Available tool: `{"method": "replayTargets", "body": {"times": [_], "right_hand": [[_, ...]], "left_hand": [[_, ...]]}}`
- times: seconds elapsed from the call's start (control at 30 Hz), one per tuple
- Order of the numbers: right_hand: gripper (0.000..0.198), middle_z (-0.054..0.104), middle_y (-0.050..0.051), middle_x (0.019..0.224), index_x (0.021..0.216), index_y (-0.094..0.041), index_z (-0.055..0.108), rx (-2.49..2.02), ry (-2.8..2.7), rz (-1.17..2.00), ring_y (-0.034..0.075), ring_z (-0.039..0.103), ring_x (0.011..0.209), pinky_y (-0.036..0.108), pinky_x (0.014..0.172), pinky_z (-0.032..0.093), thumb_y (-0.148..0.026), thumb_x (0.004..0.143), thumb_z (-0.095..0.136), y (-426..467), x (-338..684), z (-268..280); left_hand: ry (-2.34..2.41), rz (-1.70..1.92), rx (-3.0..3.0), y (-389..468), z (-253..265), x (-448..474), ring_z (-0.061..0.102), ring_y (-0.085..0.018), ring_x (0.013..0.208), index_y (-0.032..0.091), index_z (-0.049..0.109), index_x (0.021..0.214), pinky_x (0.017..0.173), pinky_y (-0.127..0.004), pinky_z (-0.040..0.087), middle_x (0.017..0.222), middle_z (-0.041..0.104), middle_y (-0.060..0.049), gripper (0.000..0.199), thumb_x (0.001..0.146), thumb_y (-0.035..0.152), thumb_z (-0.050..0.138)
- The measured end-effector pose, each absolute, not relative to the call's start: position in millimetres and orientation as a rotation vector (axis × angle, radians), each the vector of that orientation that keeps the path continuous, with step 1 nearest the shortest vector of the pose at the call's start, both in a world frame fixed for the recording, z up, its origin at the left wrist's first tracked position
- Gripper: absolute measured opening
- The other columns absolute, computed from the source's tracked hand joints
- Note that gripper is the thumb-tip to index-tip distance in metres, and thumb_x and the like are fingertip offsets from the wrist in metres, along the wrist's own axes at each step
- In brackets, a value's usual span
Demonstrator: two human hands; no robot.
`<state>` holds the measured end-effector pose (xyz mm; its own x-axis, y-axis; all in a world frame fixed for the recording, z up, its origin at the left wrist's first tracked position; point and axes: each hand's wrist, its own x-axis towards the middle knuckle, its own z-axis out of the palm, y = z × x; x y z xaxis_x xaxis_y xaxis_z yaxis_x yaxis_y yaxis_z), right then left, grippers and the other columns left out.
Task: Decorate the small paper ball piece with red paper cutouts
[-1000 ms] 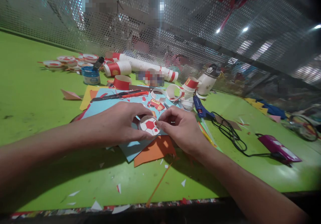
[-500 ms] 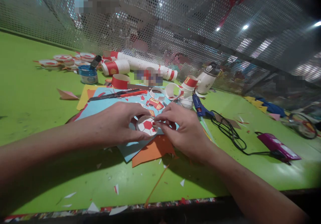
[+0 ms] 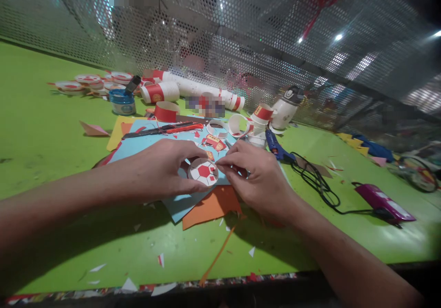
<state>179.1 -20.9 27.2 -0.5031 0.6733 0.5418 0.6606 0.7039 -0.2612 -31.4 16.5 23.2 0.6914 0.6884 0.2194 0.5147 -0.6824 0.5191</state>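
My left hand (image 3: 168, 168) curls its thumb and fingers around the rim of a round cup bottom (image 3: 196, 173), white with a red pentagon and black lines like a football. Two small red pieces lie on the right part of its face. Right beside the disc, my right hand (image 3: 257, 172) has thumb and forefinger pinched together; anything between the tips is too small to make out. Beneath both hands is light blue paper (image 3: 175, 207), with an orange sheet (image 3: 213, 207) at its near edge. Printed red scraps (image 3: 215, 141) lie just beyond my fingers.
Dark, orange-handled tools (image 3: 165, 129), cut cup rings (image 3: 238, 125) and a blue glue gun (image 3: 274, 145) with a black cord lie around the paper. Stacked paper cups (image 3: 160, 92), a blue-lidded jar (image 3: 122, 102) and a white bottle (image 3: 285, 110) stand farther back. A purple device (image 3: 384, 201) lies right.
My right fingers have drawn back slightly to the right from the disc's face, uncovering the small red pieces there. My left hand keeps its hold.
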Motion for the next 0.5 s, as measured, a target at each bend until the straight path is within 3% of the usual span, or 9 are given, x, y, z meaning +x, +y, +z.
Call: {"method": "replayTargets", "body": {"times": [0.27, 0.5], "right_hand": [[0.014, 0.055, 0.002, 0.070, 0.079, -0.014, 0.069, -1.034, -2.180, 0.090, 0.013, 0.050, 0.067, 0.027, 0.063, 0.041, -0.007, 0.085, 0.057, -20.8, 180.8, 33.8], [0.014, 0.057, 0.004, 0.077, 0.088, -0.014, 0.070, -1.028, -2.293, 0.096, 0.014, 0.051, 0.071, 0.027, 0.066, 0.042, -0.010, 0.087, 0.056, -22.4, 182.0, 34.2]], "left_hand": [[0.948, 0.555, 2.497, 18.8, 20.8, -32.6, 0.063, -0.023, 0.089, 0.018, 0.065, 0.110, 0.076, -0.033, 0.050, 0.103, 0.070, -0.008, 0.041, 0.074, 0.038, 0.064], [0.947, 0.574, 2.522, 21.0, 17.5, -33.2, 0.063, -0.023, 0.091, 0.019, 0.063, 0.112, 0.079, -0.036, 0.051, 0.107, 0.070, -0.009, 0.042, 0.075, 0.039, 0.063]]}}
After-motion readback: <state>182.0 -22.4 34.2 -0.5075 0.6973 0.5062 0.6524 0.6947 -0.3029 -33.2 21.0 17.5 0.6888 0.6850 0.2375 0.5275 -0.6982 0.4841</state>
